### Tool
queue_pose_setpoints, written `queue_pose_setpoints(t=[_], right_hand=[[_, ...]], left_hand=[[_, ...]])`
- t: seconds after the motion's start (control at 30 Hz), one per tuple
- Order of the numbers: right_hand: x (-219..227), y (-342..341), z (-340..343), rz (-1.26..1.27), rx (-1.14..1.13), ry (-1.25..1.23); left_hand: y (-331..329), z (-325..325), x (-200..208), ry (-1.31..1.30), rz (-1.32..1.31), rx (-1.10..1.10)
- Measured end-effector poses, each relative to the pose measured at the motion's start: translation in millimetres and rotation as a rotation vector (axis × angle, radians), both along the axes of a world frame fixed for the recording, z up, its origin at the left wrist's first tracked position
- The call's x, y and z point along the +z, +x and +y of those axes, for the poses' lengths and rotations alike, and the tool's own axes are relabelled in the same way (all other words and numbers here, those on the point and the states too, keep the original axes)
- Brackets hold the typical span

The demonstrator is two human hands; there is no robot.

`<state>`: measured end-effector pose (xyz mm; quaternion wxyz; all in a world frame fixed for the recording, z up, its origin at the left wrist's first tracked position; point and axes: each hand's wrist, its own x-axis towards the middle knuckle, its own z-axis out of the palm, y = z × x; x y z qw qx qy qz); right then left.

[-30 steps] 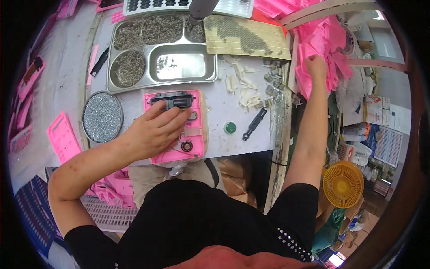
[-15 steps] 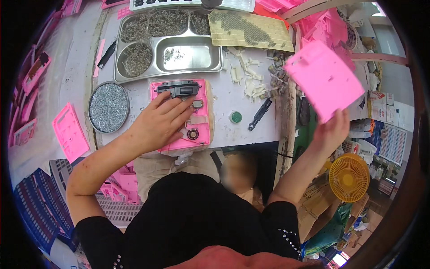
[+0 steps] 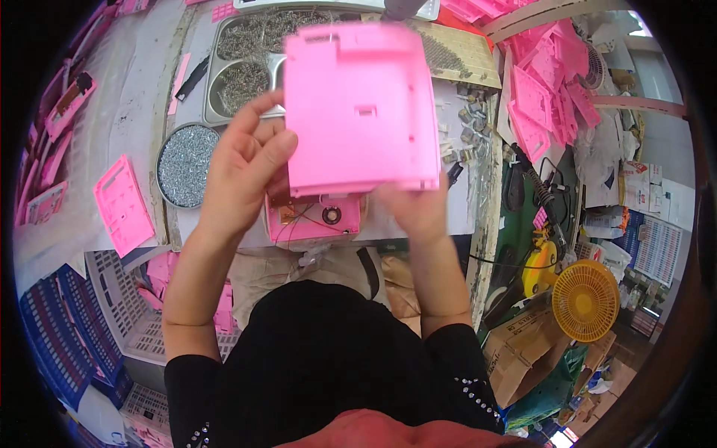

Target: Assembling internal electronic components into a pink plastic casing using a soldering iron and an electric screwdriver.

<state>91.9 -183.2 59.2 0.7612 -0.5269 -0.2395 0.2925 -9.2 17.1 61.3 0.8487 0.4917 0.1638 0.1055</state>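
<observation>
Two hands raise our pink plastic cover [image 3: 361, 108] at upper centre: left hand [image 3: 243, 168] pinches its left edge, right hand [image 3: 418, 209] grips underneath, holding it flat over the open pink device [image 3: 314, 220], seemingly to line them up.

Assembly workshop: screw trays [image 3: 246, 45], pink casings [image 3: 549, 89]

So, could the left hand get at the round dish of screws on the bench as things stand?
Probably yes, but not while it is busy: the left hand is gripping the pink plastic panel together with the right hand. The round dish of screws sits just left of it, uncovered, with nothing between them.
</observation>
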Motion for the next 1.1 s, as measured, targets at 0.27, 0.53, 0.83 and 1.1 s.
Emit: queue_pose_setpoints(t=[0.27, 0.53, 0.83, 1.1], right_hand=[[-1.7, 0.3, -15.2, -0.433, -0.229, -0.452], [-45.9, -45.6, -44.1, -0.639, -0.025, -0.783], [-53.8, -37.9, -41.4, -0.693, 0.058, -0.766], [-48.6, -17.7, -33.7, -0.948, 0.222, -0.799]], left_hand=[[-17.5, 0.0, -1.3, 0.718, 0.018, 0.026], [-52.4, -5.2, -36.5, 1.067, 0.202, -0.137], [-60.0, -6.3, -47.3, 1.013, 0.223, -0.121], [-69.7, -11.0, -53.7, 0.971, 0.265, -0.044]])
